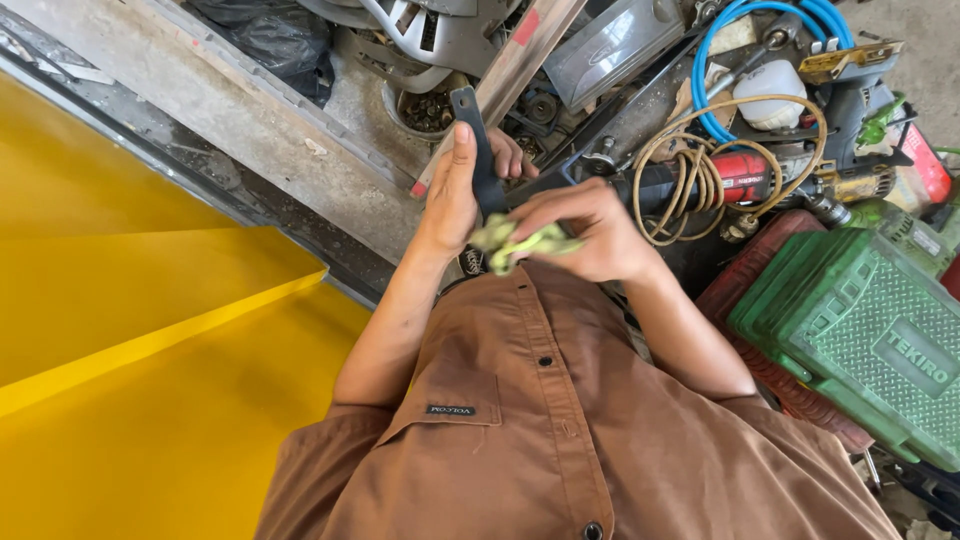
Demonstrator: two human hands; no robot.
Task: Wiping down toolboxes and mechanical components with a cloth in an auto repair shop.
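My left hand (462,185) grips a flat dark metal tool (478,150), like a wrench handle, held upright in front of my chest. My thumb lies along its left side and my fingers wrap behind it. My right hand (585,232) is closed on a crumpled yellow-green rag (515,240) and presses it against the lower part of the tool. The tool's lower end is hidden behind the rag and my brown shirt (560,430).
A yellow panel (130,330) fills the left. A concrete ledge (230,105) runs diagonally above it. To the right lie a green plastic tool case (860,340), a red case under it, a power tool with coiled cord (720,180), a blue hose (760,30) and scrap parts.
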